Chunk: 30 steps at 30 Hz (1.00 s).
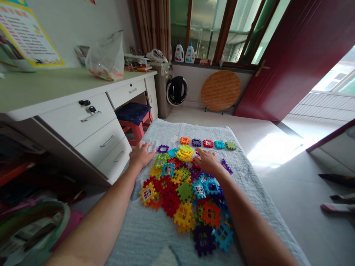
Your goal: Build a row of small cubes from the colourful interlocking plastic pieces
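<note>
Head view, looking down and forward. A heap of interlocking plastic tiles (184, 192) lies on a pale blue towel (155, 229) spread on the floor, between the person's forearms. The left hand (141, 154) rests palm down on the towel at the heap's far left corner, fingers extended toward a lone purple tile (163, 149) and holding nothing. The right hand (207, 161) lies palm down on the far edge of the heap, fingertips over a red piece; whether they pinch it cannot be told. The two hands are apart, with the far end of the heap between them.

Beyond the hands a row of five tiles (208, 143) (orange, purple, red, teal, green) runs across the towel from left to right, each piece flat and just beside the next. The heap's long axis runs away from the person, along the towel's length. Single tiles are roughly square, with no long axis of their own; most lie flat, some tilted on their neighbours.

Judged by appearance, the tiles are light, stiff and smooth, with toothed edges and open window centres. A pinch across two opposite edges, or through a window, should hold one.

A white desk (55, 88) stands to the left.
</note>
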Available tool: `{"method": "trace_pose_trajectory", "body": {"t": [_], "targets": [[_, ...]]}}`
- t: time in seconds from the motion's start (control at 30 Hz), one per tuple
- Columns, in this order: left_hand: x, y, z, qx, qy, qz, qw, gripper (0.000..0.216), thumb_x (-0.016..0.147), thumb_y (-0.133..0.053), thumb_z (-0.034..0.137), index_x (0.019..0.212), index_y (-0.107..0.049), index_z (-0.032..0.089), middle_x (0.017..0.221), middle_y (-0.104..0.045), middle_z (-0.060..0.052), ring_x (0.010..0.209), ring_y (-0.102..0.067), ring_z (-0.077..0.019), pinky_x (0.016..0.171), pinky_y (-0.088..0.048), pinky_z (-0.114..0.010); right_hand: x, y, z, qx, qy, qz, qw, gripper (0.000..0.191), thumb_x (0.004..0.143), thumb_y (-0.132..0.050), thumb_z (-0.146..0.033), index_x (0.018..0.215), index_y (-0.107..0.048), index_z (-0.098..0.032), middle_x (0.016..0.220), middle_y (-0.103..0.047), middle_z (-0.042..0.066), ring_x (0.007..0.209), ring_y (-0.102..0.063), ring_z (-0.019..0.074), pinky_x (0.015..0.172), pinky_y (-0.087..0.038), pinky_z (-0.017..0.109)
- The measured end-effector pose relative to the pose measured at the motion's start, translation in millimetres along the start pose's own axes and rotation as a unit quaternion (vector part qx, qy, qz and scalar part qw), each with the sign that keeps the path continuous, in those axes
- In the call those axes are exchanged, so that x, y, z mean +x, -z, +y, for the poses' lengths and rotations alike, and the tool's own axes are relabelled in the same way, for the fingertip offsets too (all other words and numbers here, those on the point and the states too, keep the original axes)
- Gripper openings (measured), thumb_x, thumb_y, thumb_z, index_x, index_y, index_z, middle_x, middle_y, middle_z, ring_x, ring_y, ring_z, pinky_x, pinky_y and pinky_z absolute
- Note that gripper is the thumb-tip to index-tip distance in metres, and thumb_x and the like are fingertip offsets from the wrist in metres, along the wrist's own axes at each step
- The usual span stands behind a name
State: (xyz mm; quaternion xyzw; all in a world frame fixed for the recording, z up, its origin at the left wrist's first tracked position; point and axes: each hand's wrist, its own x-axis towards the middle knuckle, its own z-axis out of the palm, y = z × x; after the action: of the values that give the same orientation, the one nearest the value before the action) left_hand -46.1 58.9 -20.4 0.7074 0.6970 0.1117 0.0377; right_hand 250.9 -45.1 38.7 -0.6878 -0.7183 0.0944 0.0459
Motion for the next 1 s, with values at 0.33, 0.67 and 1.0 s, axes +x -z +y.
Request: {"method": "trace_pose_trajectory", "body": {"t": [0.33, 0.67, 1.0], "targets": [[0.5, -0.3, -0.5, 0.002, 0.001, -0.002, 1.0, 0.055, 0.084, -0.045, 0.056, 0.132, -0.053, 0.029, 0.14, -0.046, -0.009, 0.121, -0.049, -0.0336, 0.097, -0.043, -0.047, -7.5, 2.8, -9.8, -0.047, 0.039, -0.046, 0.997, 0.038, 0.085, -0.05, -0.042, 0.117, -0.057, -0.021, 0.11, -0.062, 0.014, 0.102, -0.058, 0.0303, 0.086, -0.035, 0.042], [-0.8, 0.4, 0.1, 0.003, -0.004, 0.004, 1.0, 0.056, 0.084, -0.043, 0.057, 0.132, -0.052, 0.028, 0.139, -0.046, -0.011, 0.119, -0.051, -0.0336, 0.096, -0.043, -0.047, 0.2, -0.7, 5.1, -0.018, 0.037, -0.024, 0.999, 0.047, 0.071, -0.062, -0.032, 0.116, -0.058, -0.021, 0.108, -0.058, 0.012, 0.096, -0.057, 0.028, 0.079, -0.037, 0.036], [-0.4, 1.4, 0.5, 0.007, -0.001, -0.006, 1.0, 0.056, 0.085, -0.043, 0.057, 0.132, -0.051, 0.029, 0.141, -0.044, -0.01, 0.121, -0.049, -0.0334, 0.096, -0.043, -0.047, 9.4, -11.1, 45.6, 0.036, -0.018, 0.03, 0.999, 0.061, 0.078, -0.06, -0.034, 0.135, -0.048, -0.015, 0.13, -0.055, 0.017, 0.116, -0.051, 0.0313, 0.092, -0.037, 0.039]]}}
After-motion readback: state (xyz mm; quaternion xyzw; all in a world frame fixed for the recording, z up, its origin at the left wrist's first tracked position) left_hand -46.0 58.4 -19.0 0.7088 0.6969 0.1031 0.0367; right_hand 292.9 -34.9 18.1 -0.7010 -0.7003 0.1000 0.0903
